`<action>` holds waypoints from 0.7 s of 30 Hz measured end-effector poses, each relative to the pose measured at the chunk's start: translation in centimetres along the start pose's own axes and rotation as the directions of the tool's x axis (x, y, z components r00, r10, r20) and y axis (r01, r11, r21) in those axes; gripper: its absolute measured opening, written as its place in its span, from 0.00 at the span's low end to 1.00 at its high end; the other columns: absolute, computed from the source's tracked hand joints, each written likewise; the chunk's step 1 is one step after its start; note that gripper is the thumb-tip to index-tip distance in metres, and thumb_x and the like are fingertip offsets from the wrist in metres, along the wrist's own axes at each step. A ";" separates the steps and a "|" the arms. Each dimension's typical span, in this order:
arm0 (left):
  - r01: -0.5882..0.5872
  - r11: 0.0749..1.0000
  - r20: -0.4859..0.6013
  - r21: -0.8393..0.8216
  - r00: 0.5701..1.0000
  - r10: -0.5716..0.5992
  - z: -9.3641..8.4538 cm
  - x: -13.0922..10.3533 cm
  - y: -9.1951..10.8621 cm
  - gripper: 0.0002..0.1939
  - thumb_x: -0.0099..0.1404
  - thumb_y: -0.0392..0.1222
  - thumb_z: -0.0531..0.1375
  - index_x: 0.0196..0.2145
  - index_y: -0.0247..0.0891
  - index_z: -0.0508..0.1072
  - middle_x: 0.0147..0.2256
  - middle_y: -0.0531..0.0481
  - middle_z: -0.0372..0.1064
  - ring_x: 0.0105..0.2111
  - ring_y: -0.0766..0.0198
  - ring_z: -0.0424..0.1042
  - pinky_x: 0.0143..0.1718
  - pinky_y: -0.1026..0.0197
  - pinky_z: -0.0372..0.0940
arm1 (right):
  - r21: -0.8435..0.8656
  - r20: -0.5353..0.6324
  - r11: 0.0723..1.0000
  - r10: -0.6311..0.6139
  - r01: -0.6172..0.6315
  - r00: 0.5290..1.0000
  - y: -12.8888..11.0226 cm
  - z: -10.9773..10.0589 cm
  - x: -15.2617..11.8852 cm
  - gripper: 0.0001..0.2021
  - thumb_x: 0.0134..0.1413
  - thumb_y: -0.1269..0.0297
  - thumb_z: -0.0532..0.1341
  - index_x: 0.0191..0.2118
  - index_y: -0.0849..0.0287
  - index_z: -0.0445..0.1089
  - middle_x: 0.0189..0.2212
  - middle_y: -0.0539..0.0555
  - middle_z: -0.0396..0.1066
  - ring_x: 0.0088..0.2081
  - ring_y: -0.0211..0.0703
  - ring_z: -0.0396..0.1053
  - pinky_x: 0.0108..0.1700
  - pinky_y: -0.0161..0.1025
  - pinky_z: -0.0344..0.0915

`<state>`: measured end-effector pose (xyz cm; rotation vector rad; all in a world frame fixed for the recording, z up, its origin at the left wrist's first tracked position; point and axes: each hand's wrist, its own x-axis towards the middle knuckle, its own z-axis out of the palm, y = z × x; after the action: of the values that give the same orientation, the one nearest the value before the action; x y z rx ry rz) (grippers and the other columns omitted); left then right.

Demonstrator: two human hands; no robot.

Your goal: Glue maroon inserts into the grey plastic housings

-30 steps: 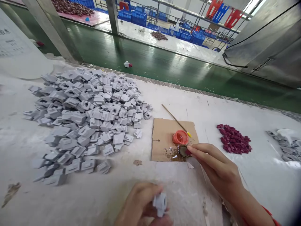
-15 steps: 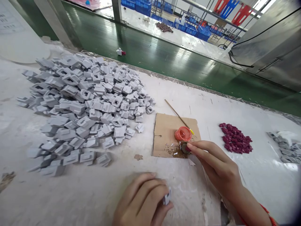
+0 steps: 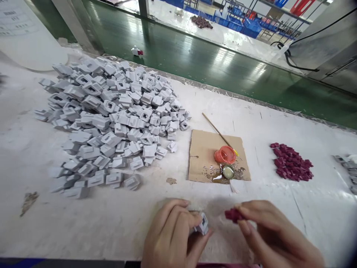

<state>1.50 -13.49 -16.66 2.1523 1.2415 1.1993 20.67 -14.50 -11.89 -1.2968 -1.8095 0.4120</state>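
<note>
Near the table's front edge my left hand (image 3: 175, 232) pinches a grey plastic piece (image 3: 204, 224), its square opening turned to the right. My right hand (image 3: 272, 230) holds a small dark-red plastic piece (image 3: 233, 215) between thumb and fingers, a short gap to the right of the grey one. Beyond them lies a cardboard sheet (image 3: 202, 139) with a red cup (image 3: 224, 155) and a bottle cap (image 3: 228, 171) in a wet brown patch. A thin brush (image 3: 217, 130) rests across the cardboard's back edge.
A large heap of grey pieces (image 3: 119, 119) covers the left of the table. On the right lie a pile of dark-red pieces (image 3: 291, 162) and more grey parts (image 3: 347, 167). A green conveyor belt (image 3: 178, 59) runs behind, carrying a white-and-red piece (image 3: 136, 51).
My right hand has drawn back from the bottle cap towards my left hand, bringing the dark-red piece. The left hand keeps its grip, the grey piece's opening now more visible. The view has shifted slightly.
</note>
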 end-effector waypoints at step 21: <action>-0.017 0.999 0.060 -0.028 0.998 0.019 -0.3 -0.2 0.2 0.08 0.61 0.30 0.63 0.35 0.38 0.67 0.29 0.52 0.72 0.38 0.60 0.72 0.43 0.61 0.68 | 0.169 0.126 0.985 -0.060 0.038 0.990 -0.8 3.4 -0.8 0.11 0.58 0.82 0.59 0.44 0.63 0.70 0.36 0.57 0.72 0.39 0.39 0.73 0.41 0.30 0.75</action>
<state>1.30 -13.81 -16.49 2.1678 1.1760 1.1435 17.63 -14.85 -13.67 -1.1302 -1.8689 0.6196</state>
